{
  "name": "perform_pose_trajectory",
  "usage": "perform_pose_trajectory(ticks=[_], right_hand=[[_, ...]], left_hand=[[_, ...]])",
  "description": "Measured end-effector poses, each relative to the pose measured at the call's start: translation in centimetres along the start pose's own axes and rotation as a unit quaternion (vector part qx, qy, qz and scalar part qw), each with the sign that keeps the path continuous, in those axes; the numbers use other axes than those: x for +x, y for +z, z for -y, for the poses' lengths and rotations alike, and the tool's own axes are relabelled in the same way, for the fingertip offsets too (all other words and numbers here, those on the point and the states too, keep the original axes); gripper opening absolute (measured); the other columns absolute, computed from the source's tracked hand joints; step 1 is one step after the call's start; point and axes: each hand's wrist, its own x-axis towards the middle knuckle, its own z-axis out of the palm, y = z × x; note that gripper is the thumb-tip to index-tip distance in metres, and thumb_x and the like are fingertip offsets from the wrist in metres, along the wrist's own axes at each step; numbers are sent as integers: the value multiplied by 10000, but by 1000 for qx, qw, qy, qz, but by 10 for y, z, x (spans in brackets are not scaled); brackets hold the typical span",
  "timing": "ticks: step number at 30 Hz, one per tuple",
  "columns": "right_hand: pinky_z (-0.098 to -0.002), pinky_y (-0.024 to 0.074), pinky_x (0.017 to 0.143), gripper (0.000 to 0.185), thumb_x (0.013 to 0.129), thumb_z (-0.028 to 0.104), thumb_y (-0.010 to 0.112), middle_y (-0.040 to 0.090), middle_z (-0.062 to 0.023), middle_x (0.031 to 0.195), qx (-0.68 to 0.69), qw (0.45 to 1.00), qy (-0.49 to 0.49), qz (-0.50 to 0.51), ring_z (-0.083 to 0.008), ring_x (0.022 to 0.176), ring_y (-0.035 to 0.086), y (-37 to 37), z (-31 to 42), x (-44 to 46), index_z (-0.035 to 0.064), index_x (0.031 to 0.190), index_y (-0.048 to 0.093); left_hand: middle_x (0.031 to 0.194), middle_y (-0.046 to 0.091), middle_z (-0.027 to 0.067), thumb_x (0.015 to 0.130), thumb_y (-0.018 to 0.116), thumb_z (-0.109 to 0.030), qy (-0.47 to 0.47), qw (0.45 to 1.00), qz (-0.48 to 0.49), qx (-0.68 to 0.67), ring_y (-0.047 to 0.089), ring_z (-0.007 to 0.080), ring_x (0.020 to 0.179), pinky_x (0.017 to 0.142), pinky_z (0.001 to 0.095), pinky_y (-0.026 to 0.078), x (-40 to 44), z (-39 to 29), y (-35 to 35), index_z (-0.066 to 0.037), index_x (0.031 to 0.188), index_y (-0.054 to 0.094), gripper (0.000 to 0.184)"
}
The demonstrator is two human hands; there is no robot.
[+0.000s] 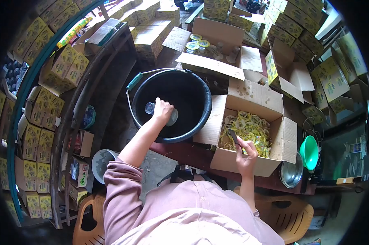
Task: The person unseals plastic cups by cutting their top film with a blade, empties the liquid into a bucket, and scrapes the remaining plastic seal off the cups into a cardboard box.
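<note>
- Stacked yellow cartons [147, 41] rise beyond and to the left of the black bucket [209, 107], which seems to stand on a dark red surface [175, 153].
- Left grip [163, 111]: fingers closed around a clear cup [150, 108], tipped sideways over the bucket's mouth; whether anything is in the cup, I cannot tell.
- Right grip [246, 153]: closed on a dark, knife-like tool [233, 136], pointing up and away above the open box [227, 159] to the right of the bucket.
- Smooth plastic could slip if the left fingers loosen, and the cup would probably drop into the bucket.
- Blade-side risk: swinging the right grip towards the bucket would bring the tool's tip near the left forearm, a likely cut if both hands meet carelessly.
- Yellow-and-white strips [254, 130] heap inside the box; loose ones might snag on the tool and be dragged over the side.
- Edges: the bucket's rim circles the left grip, so a low sideways pull could knock the cup against it. One box flap [212, 120] reaches the bucket's right side, where a sleeve might catch.
- Room: lifting straight up from the bucket looks least hindered; rightward, past the box, a green bowl [310, 152] and a metal bowl [291, 173] crowd a wide swing.
</note>
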Motion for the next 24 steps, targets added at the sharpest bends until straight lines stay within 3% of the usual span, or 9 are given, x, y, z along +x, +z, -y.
perform_pose_trajectory(ticks=[10, 15, 21, 24], right_hand=[[-284, 446, 617, 290, 732, -55, 606, 575, -89, 732, -40, 998, 20, -38, -186, 655, 563, -23, 0, -24, 56, 999, 631], [-287, 448, 616, 263, 740, -48, 599, 570, -93, 734, -49, 997, 11, -51, -195, 647, 558, -30, 2, -30, 42, 985, 628], [-283, 428, 621, 275, 742, -30, 613, 543, -79, 694, -46, 997, 13, -58, -171, 624, 516, -30, 3, -33, 58, 1002, 630], [-291, 450, 606, 260, 741, -50, 599, 567, -90, 727, -61, 997, 3, -53, -197, 646, 561, -30, 4, -31, 48, 980, 632]], left_hand=[[847, 662, 69, 472, 826, -358, 17, 993, 109, -44, 646, 214, 805, 711, 306, 516, -4, 4, -15, -123, 880, 656, 501], [798, 664, 89, 479, 826, -348, -5, 993, 104, -54, 650, 224, 775, 704, 321, 516, -8, 8, -17, -97, 762, 681, 405], [780, 659, 107, 464, 823, -294, -7, 992, 100, -72, 647, 252, 766, 696, 333, 517, -7, 13, -11, -87, 733, 680, 368], [770, 657, 113, 460, 819, -274, -8, 992, 97, -75, 647, 258, 759, 693, 339, 517, -12, 13, -16, -83, 719, 680, 351]])
